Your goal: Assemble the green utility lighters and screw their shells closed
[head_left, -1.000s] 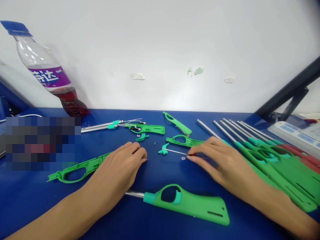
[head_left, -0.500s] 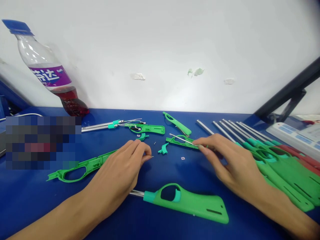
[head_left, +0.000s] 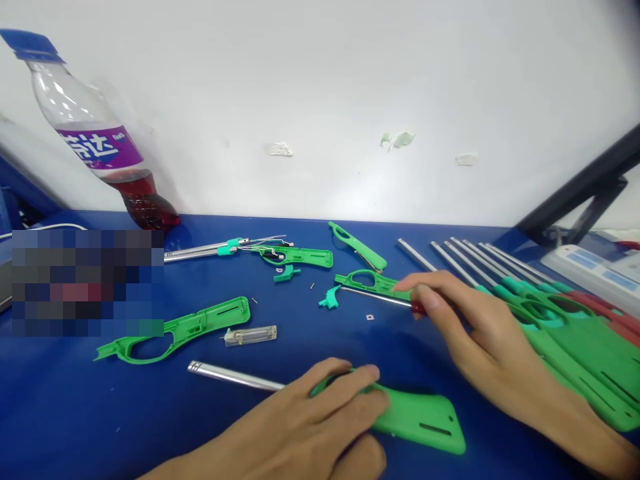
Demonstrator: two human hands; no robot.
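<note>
My left hand (head_left: 333, 410) lies over the middle of a green gas lighter (head_left: 425, 417), its fingers curled round the trigger loop, which they mostly cover. The lighter's metal tube (head_left: 235, 375) points left. Between the thumb and fingers of my right hand (head_left: 455, 313) is a screwdriver (head_left: 377, 295), its thin shaft pointing left and its dark red handle mostly hidden. The shaft passes just in front of an opened green lighter half (head_left: 370, 281). Near its tip lies a teal trigger (head_left: 330, 297). A small screw (head_left: 255, 301) rests by another green shell half (head_left: 220, 317), with a clear fuel tank (head_left: 250, 335) below it.
Several assembled lighters (head_left: 575, 333) lie side by side at the right, near a white power strip (head_left: 590, 267). Metal tubes with wires (head_left: 200, 252) lie at the back left. A tilted drink bottle (head_left: 105, 147) stands by the wall. A black support (head_left: 580, 187) rises at right.
My left hand has come down and right from the shell half onto the front lighter; the small object it pinched is no longer in its fingers. The screwdriver's tip has dropped off the far lighter half.
</note>
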